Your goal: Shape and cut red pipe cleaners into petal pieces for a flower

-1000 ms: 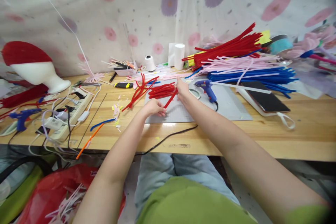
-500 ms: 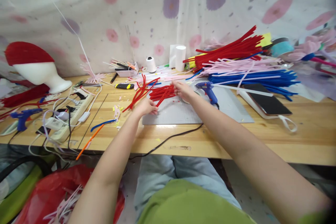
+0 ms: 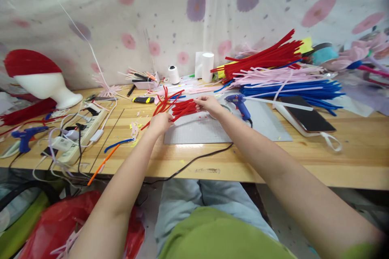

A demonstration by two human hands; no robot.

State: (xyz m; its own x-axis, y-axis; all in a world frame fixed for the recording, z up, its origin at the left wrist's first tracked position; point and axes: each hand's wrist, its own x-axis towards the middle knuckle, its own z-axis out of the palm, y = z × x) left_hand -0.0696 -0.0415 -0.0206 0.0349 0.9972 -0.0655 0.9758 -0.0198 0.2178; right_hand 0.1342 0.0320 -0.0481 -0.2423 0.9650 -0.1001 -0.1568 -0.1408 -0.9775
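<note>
A bundle of red pipe cleaners [image 3: 182,107] lies at the left end of the grey board [image 3: 206,131]. At the bundle's right end, my right hand [image 3: 208,104] has its fingers pinched on a red pipe cleaner. My left hand [image 3: 162,123] is closed round the lower left end of a red stem, which slants between the two hands over the bundle's front edge. Some looser, bent red pipe cleaners [image 3: 164,101] spread out behind my left hand. A blue glue gun [image 3: 240,105] rests on the board to the right of my right hand.
Red [image 3: 261,58], pink [image 3: 273,76] and blue pipe cleaner piles [image 3: 298,91] lie at the back right, near a phone [image 3: 306,114]. A power strip [image 3: 82,137], a second glue gun [image 3: 27,137] and a foam head [image 3: 45,83] occupy the left. A black cord [image 3: 194,164] crosses the front.
My left hand has moved left, away from the board's middle, still closed on the red stem. My right hand has shifted slightly left along the bundle.
</note>
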